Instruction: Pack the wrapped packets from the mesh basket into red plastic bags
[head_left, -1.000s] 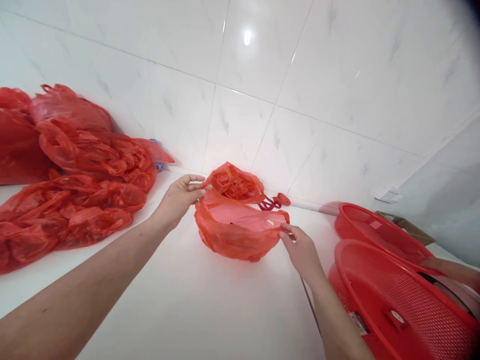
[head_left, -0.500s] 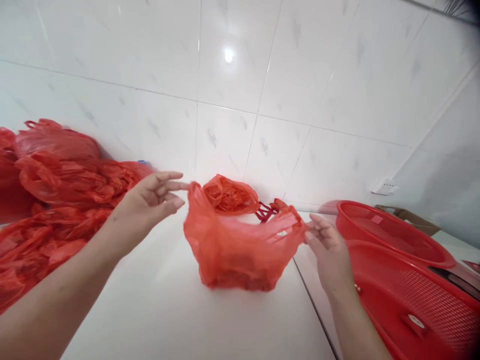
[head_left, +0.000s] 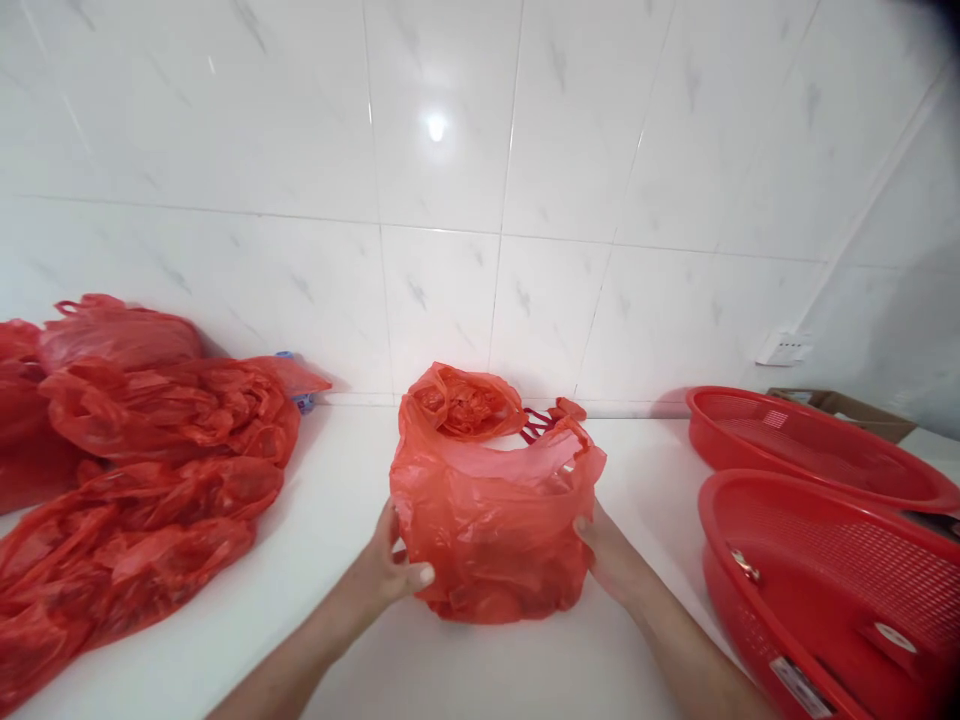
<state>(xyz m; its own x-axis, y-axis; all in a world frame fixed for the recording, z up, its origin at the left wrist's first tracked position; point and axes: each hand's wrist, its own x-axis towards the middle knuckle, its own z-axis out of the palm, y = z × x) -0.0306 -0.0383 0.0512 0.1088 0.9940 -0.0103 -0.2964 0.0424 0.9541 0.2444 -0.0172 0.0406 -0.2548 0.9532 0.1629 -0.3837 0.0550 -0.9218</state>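
A red plastic bag (head_left: 495, 530) stands upright on the white table in front of me, its mouth and handles up. Dark shapes show faintly through its lower part; I cannot make out what they are. My left hand (head_left: 394, 570) cups the bag's left side, thumb in front and fingers partly hidden behind it. On the opposite side my right hand (head_left: 606, 550) grips the bag, its thumb on the front and the other fingers hidden. Just behind lies a crumpled red bag (head_left: 469, 405) against the wall, with dark red straps (head_left: 536, 425) beside it.
Several crumpled red bags (head_left: 165, 430) are heaped at the left, a blue item (head_left: 304, 400) peeking out behind. To the right stand a red basket (head_left: 825, 590) and a second red basket (head_left: 795, 435). A cardboard box (head_left: 847, 412) and a wall socket (head_left: 784, 348) are farther back.
Both hands have gone from the bag's top handles down to its sides. The bag now looks fuller and rests on the table. My view has tilted slightly.
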